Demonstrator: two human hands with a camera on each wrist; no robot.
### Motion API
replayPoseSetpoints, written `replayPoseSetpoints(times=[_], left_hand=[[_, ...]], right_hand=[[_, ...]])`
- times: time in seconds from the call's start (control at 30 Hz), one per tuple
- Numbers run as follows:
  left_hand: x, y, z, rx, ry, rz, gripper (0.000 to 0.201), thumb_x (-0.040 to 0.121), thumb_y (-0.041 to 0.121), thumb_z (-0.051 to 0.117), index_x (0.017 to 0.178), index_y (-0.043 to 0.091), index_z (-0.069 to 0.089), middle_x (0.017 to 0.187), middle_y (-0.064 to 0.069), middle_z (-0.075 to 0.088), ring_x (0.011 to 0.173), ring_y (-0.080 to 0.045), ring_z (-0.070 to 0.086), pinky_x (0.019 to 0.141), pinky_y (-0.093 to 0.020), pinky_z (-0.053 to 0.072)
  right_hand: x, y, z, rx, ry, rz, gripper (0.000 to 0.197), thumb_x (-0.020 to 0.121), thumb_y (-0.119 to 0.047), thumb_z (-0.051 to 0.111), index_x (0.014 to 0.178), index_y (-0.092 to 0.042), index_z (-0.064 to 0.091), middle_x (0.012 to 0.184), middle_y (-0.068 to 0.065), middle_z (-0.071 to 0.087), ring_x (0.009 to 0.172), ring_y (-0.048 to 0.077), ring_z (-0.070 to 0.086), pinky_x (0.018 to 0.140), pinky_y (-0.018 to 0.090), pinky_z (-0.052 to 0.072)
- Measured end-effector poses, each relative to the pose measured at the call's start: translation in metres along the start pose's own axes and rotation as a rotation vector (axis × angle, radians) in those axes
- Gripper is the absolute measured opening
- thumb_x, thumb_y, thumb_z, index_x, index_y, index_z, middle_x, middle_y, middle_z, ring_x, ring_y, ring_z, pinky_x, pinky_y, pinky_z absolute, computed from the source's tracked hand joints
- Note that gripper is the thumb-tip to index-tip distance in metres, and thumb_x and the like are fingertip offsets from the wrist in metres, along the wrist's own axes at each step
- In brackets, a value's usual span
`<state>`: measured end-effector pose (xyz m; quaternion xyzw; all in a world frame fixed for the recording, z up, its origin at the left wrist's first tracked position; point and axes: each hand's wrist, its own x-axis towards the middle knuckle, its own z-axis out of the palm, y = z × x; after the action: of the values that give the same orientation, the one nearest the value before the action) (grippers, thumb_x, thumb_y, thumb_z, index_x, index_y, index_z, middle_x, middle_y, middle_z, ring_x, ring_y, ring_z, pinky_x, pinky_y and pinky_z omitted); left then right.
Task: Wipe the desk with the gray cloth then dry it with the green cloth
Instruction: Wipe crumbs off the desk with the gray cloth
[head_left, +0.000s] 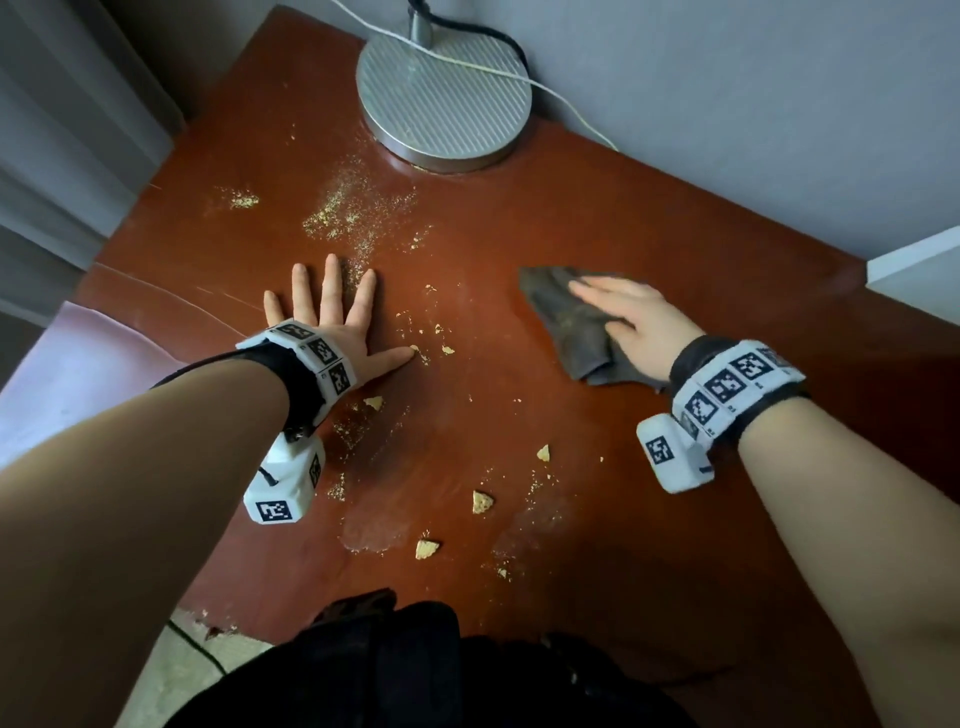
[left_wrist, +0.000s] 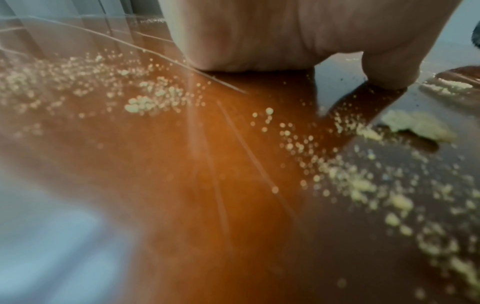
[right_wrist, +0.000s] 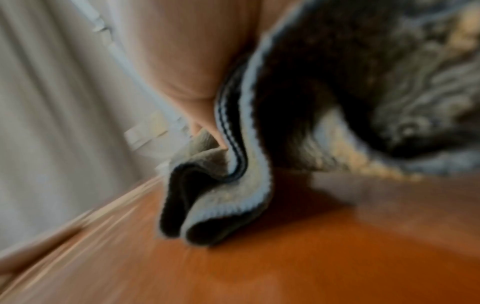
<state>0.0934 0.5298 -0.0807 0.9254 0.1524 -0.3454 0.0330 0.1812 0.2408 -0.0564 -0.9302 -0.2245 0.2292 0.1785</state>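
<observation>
The reddish-brown desk (head_left: 571, 218) is strewn with yellow crumbs (head_left: 483, 501) and fine powder. My right hand (head_left: 623, 312) lies flat on the crumpled gray cloth (head_left: 566, 322) at the desk's right, fingers straight and pressing it down. In the blurred right wrist view the gray cloth (right_wrist: 233, 174) bunches in folds under my palm (right_wrist: 187, 51). My left hand (head_left: 327, 312) rests flat on the desk with fingers spread, its thumb touching a crumb. The left wrist view shows its palm (left_wrist: 259, 37) on the desk among crumbs (left_wrist: 145, 102). No green cloth is in view.
A round metal lamp base (head_left: 444, 98) stands at the back of the desk, with a white cable (head_left: 566, 98) trailing over it. A white edge (head_left: 914, 270) juts in at the right. A pale purple surface (head_left: 67, 374) lies left of the desk.
</observation>
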Motion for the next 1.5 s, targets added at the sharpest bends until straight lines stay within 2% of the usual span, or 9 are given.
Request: replayPoseSetpoints(times=[0.2,0.43,0.6,0.73,0.93,1.13,1.23,1.37,1.5], left_hand=[[-0.001,0.001,-0.002,0.004,-0.010,-0.002,0.099,0.073,0.084,0.024,0.143,0.034,-0.025,0.151,-0.001,-0.034,0.141,-0.033,-0.023,0.112,-0.057,-0.005],[0.001,0.000,-0.005,0.011,-0.022,0.011,0.102,0.071,0.086,0.026,0.143,0.035,-0.024,0.151,-0.001,-0.034,0.141,-0.034,-0.022,0.113,-0.059,-0.002],[0.006,0.001,-0.007,0.034,-0.024,0.017,0.104,0.069,0.087,0.028,0.142,0.036,-0.026,0.151,-0.001,-0.034,0.141,-0.037,-0.021,0.111,-0.062,0.000],[0.010,0.001,-0.004,0.032,-0.013,0.025,0.105,0.069,0.086,0.030,0.142,0.036,-0.028,0.150,-0.002,-0.035,0.140,-0.038,-0.021,0.110,-0.063,0.000],[0.012,-0.001,-0.005,0.028,-0.042,0.029,0.106,0.070,0.085,0.033,0.141,0.036,-0.029,0.148,-0.002,-0.038,0.139,-0.038,-0.025,0.110,-0.063,-0.003],[0.010,-0.002,-0.008,0.024,-0.057,0.033,0.106,0.070,0.085,0.034,0.141,0.037,-0.029,0.148,-0.001,-0.038,0.139,-0.037,-0.025,0.110,-0.063,-0.002],[0.009,0.000,-0.009,0.031,-0.054,0.025,0.106,0.070,0.085,0.034,0.141,0.037,-0.028,0.149,-0.001,-0.038,0.139,-0.037,-0.024,0.111,-0.063,-0.001],[0.007,0.001,-0.010,0.038,-0.053,0.019,0.105,0.070,0.085,0.034,0.141,0.037,-0.027,0.149,-0.001,-0.037,0.140,-0.037,-0.023,0.111,-0.062,0.000],[0.007,0.000,-0.008,0.032,-0.046,0.023,0.105,0.070,0.085,0.033,0.141,0.037,-0.027,0.149,0.000,-0.036,0.140,-0.037,-0.022,0.110,-0.062,0.000]], right_hand=[[-0.005,0.034,-0.011,-0.001,0.192,0.760,0.067,0.090,0.002,0.037,0.147,-0.031,0.023,0.155,-0.003,0.017,0.135,0.034,0.024,0.114,0.037,0.023],[-0.018,-0.008,0.012,-0.042,-0.136,0.061,0.057,0.091,0.006,0.041,0.141,-0.021,0.039,0.148,-0.001,0.031,0.137,0.017,0.028,0.110,0.018,0.010],[0.016,0.032,-0.032,0.186,0.320,0.436,0.049,0.093,0.001,0.043,0.139,-0.013,0.042,0.145,0.009,0.039,0.128,0.015,0.043,0.107,0.018,0.029],[0.062,0.069,-0.048,0.003,0.176,0.739,0.056,0.095,-0.009,0.040,0.147,-0.021,0.025,0.154,0.007,0.025,0.139,0.030,0.029,0.114,0.041,0.026],[0.113,0.028,-0.054,-0.117,0.013,0.541,0.059,0.097,-0.010,0.035,0.150,-0.027,0.014,0.159,0.001,0.008,0.143,0.033,0.015,0.118,0.035,0.015],[0.038,-0.024,-0.015,-0.102,-0.226,-0.007,0.053,0.094,0.001,0.039,0.140,-0.026,0.039,0.148,-0.008,0.035,0.138,0.018,0.030,0.104,0.007,0.009],[0.004,-0.017,-0.036,0.079,-0.229,0.073,0.053,0.092,0.007,0.041,0.135,-0.023,0.042,0.121,-0.016,0.050,0.114,0.005,0.049,0.087,-0.010,0.018],[-0.012,0.047,-0.056,0.035,0.192,0.458,0.054,0.092,0.004,0.040,0.140,-0.020,0.041,0.147,0.006,0.039,0.136,0.024,0.037,0.107,0.014,0.021],[-0.025,0.062,-0.028,-0.037,0.128,0.665,0.054,0.093,0.001,0.036,0.144,-0.017,0.034,0.155,0.005,0.025,0.137,0.037,0.027,0.116,0.036,0.017]])
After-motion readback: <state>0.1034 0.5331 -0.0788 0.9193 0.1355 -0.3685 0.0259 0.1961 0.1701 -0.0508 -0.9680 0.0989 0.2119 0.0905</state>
